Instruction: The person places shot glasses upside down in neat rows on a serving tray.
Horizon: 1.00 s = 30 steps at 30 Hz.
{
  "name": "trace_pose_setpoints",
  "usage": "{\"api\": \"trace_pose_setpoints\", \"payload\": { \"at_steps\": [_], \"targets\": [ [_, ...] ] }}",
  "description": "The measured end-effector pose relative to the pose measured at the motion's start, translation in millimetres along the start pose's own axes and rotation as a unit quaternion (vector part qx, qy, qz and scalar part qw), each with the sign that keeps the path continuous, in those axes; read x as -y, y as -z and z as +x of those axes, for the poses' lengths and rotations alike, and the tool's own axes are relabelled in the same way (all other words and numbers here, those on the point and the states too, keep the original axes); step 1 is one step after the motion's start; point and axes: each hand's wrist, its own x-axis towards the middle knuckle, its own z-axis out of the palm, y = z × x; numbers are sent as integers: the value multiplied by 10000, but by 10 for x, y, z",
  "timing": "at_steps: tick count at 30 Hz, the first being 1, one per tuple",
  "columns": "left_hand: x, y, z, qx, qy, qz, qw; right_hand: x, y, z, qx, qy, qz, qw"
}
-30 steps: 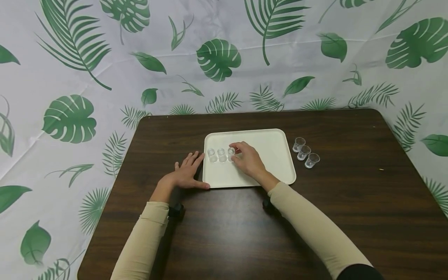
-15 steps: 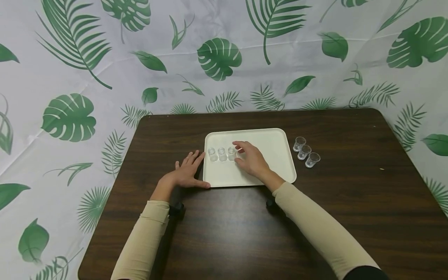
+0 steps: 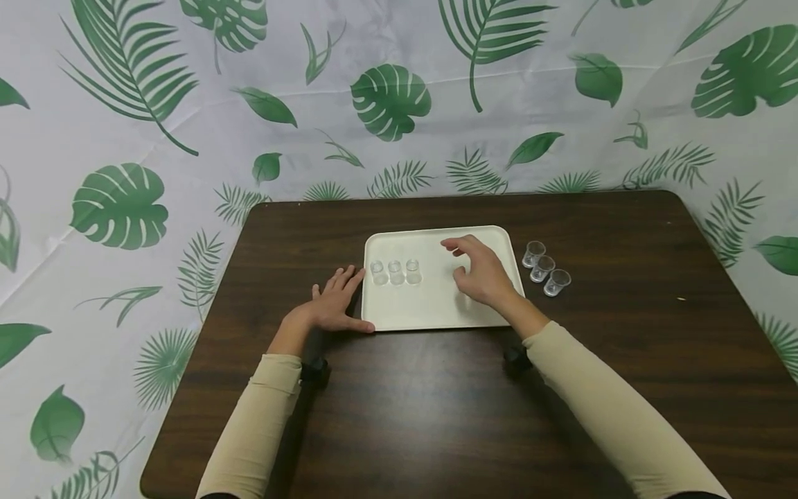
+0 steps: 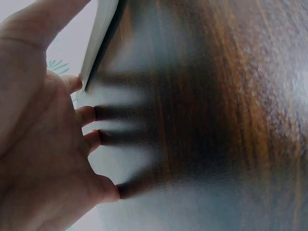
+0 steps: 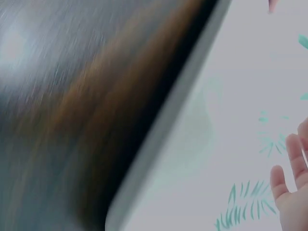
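Note:
A cream tray (image 3: 430, 308) lies on the dark wooden table. Three small clear shot glasses stand in a row on its left half: a left one (image 3: 379, 273), a middle one (image 3: 395, 273) and a right one (image 3: 413, 272). My left hand (image 3: 332, 306) is spread at the tray's left edge, thumb at the near corner; in the left wrist view the fingertips (image 4: 110, 191) meet the tabletop. Above the tray's right half hovers my right hand (image 3: 483, 274), thumb and fingers apart with nothing between them. Only part of it shows in the right wrist view.
Right of the tray, three more clear shot glasses stand in a slanting line on the table: a far one (image 3: 533, 254), a middle one (image 3: 542, 269) and a near one (image 3: 557, 283). A leaf-print curtain (image 3: 399, 159) hangs behind the table (image 3: 399, 416).
My right hand has let go of the right glass on the tray and moved off to the right. The left hand and the glasses have stayed put.

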Motion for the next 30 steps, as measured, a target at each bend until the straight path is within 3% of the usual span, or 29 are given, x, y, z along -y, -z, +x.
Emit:
{"api": "trace_pose_setpoints", "payload": {
  "at_steps": [5,9,15,19,22,25,30],
  "targets": [
    [7,-2,1,-53,-29,31,10000,-53,278,-50,-711,198,-22,9973],
    [9,-25,5,-26,9,0,10000,-134,519,-122,-1243,87,9,9922],
    [16,-38,6,5,3,-58,10000,-327,901,-295,-2060,-398,-150,9776],
    [19,-27,3,11,8,-73,10000,-502,1105,-458,-2462,-1097,-306,9625],
    [18,-23,3,37,19,-52,10000,-630,1199,-616,-2395,-1755,-449,9538],
    [13,-21,5,67,13,-24,10000,-740,1250,-781,-2013,-2318,-540,9502],
    [11,-20,11,71,6,-9,10000,-880,1261,-968,-1276,-2696,-567,9528]
  ]
}}
